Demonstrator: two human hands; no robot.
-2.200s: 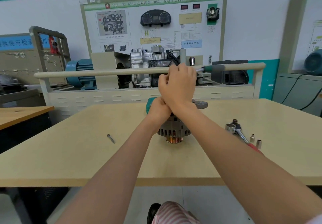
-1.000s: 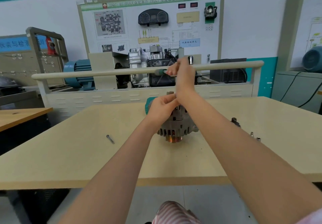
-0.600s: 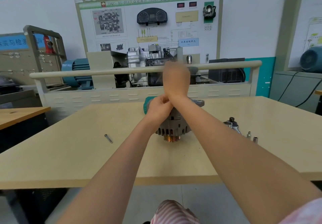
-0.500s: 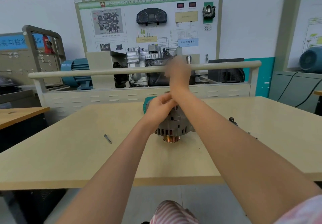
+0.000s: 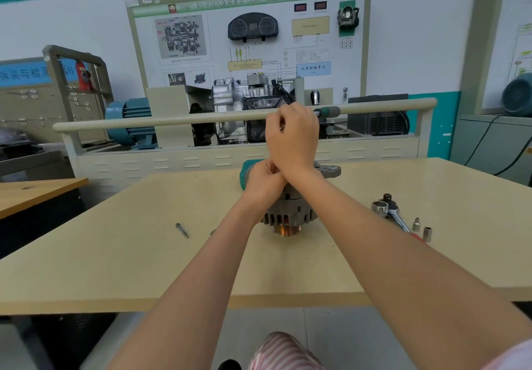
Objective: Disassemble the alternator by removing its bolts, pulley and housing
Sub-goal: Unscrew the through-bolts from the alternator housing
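Two hands on alternator point(image 5: 290, 211) | mid-table, pulley point(image 5: 287, 229) down | left hand point(image 5: 263, 181) clamping housing top | right hand point(image 5: 292, 136) fisted round green-handled tool point(image 5: 326, 110) | likely heavy, rigid, top-heavy on pulley; best gripped at finned housing rim.

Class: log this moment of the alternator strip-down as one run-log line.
alternator: pulley-down on table | left hand: steadies it | right hand: grips tool above it | loose bolt: table left | ratchet: right
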